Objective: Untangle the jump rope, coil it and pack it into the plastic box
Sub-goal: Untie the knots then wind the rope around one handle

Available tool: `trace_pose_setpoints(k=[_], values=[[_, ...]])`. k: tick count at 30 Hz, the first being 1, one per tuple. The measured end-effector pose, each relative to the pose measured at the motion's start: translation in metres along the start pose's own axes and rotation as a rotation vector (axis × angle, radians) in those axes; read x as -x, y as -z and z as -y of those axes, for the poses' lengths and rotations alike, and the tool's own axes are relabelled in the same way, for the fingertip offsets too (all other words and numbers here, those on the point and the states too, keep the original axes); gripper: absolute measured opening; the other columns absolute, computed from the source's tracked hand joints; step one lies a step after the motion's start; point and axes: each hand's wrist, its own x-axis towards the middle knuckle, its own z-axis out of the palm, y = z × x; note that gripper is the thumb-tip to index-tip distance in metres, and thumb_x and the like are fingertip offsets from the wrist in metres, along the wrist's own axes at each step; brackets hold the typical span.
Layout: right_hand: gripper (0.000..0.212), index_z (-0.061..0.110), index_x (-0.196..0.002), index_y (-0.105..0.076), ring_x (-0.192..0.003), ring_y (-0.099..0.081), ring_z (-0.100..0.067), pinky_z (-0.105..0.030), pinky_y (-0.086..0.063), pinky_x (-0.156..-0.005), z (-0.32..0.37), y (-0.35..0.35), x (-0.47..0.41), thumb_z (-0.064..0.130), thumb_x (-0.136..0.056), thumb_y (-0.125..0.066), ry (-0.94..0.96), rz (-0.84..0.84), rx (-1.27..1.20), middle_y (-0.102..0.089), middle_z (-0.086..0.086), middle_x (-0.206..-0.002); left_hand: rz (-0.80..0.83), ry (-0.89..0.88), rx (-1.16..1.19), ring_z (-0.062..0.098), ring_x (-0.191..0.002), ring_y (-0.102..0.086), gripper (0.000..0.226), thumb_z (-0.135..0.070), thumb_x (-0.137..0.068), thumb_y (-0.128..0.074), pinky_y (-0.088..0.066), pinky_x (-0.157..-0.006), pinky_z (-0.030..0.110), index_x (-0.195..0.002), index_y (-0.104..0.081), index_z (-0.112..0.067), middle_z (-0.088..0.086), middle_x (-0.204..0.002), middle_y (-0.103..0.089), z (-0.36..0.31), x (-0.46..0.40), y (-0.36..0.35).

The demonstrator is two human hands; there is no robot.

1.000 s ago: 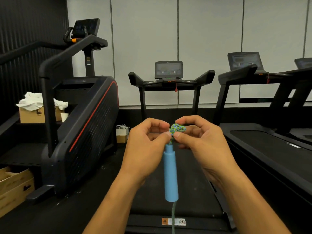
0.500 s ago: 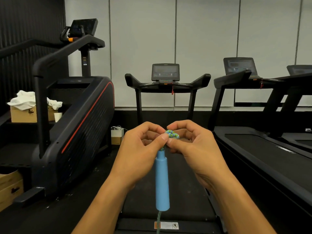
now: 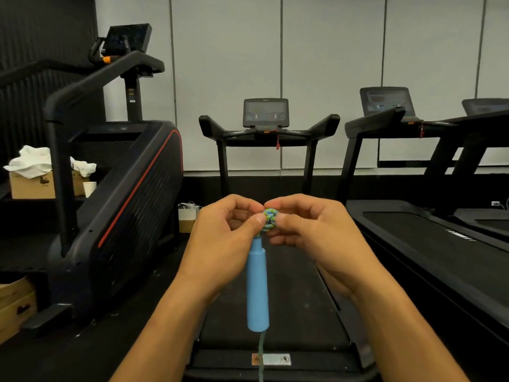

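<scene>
A blue jump rope handle (image 3: 257, 288) hangs upright in front of me, with a green-blue braided rope (image 3: 261, 357) trailing down from its bottom end. At its top sits a small tight knot (image 3: 269, 221) of the same rope. My left hand (image 3: 223, 238) pinches the knot from the left with thumb and fingers. From the right, my right hand (image 3: 311, 232) pinches the same knot. The plastic box is not in view.
A treadmill (image 3: 271, 133) stands straight ahead, with its belt under my hands, and more treadmills (image 3: 429, 224) are to the right. A black stair machine (image 3: 115, 205) is on the left. Cardboard boxes (image 3: 16, 307) sit at the far left, one with white cloth (image 3: 33, 161).
The knot has turned between my fingertips and looks rounder. Both hands stay pinched on it and sit a little lower in view, because the camera tilted up.
</scene>
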Motion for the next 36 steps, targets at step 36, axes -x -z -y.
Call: trace_pose_setpoints(k=[36], values=[[0.015,0.012,-0.098,-0.072,-0.077,-0.073,-0.022,-0.030,-0.059,-0.069,-0.0049,0.0084,-0.0024,0.001,-0.090,-0.063,0.067,-0.017,0.045,-0.075,-0.011,-0.087,0.023,0.053,0.089,0.022,-0.091,-0.073,0.029,0.001,-0.085,-0.071,-0.061,-0.081,0.038,-0.104,-0.074,-0.021,0.010,-0.093,-0.072,-0.0045,0.0010,-0.0034]])
